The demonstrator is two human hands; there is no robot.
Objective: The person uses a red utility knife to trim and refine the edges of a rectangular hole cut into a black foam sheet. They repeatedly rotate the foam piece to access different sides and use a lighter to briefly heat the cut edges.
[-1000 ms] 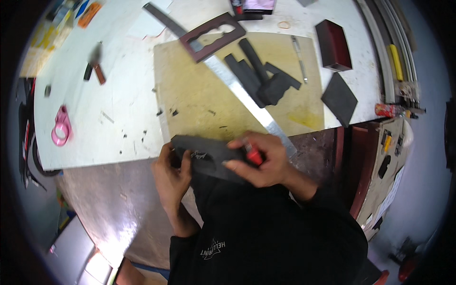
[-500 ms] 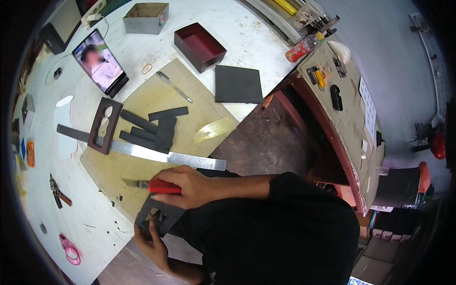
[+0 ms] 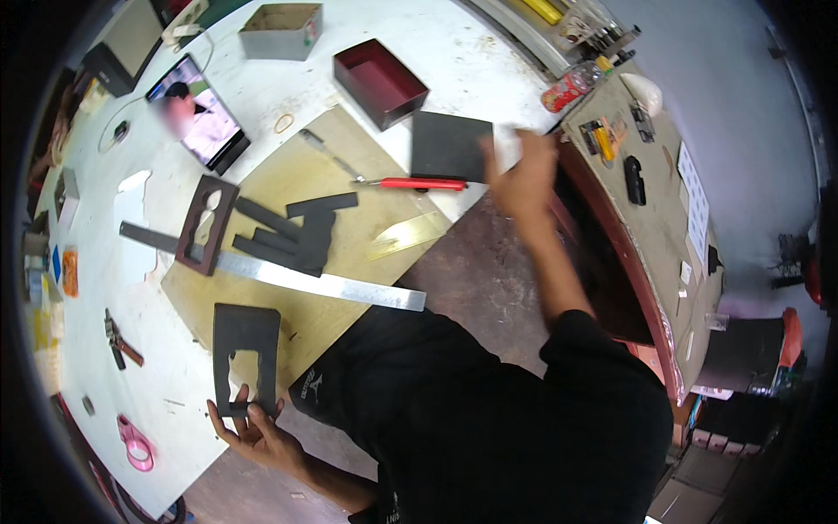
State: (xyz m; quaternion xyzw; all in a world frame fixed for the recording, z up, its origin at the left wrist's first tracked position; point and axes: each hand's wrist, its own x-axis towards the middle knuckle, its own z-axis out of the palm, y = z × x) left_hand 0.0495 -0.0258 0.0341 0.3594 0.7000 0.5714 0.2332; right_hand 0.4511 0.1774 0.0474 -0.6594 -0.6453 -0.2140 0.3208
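My left hand [image 3: 266, 439] grips the lower end of a dark grey foam piece [image 3: 247, 330], which has an irregular window cut through it. The piece is held up over the mat's near edge. At the far right of the table, my right hand [image 3: 526, 179] is smeared by motion beside a dark square foam sheet [image 3: 451, 144]; its fingers do not show clearly. A red-handled craft knife [image 3: 423, 183] lies between that sheet and the cutting mat [image 3: 288, 306]. Several dark foam strips [image 3: 292, 236] are piled on the mat, near a steel ruler [image 3: 349, 289].
A brown frame with a shaped opening [image 3: 194, 236] lies across the ruler. Behind are a maroon-lined box [image 3: 381, 83], a grey box [image 3: 281, 33] and a propped phone [image 3: 199, 113]. Pliers [image 3: 122, 341] and a pink tape dispenser [image 3: 136, 445] lie at left. A side table [image 3: 650, 236] stands right.
My right hand has let go of the red-handled knife, which now lies by the square sheet, and has swung far right. My left hand has raised the foam piece upright and moved left.
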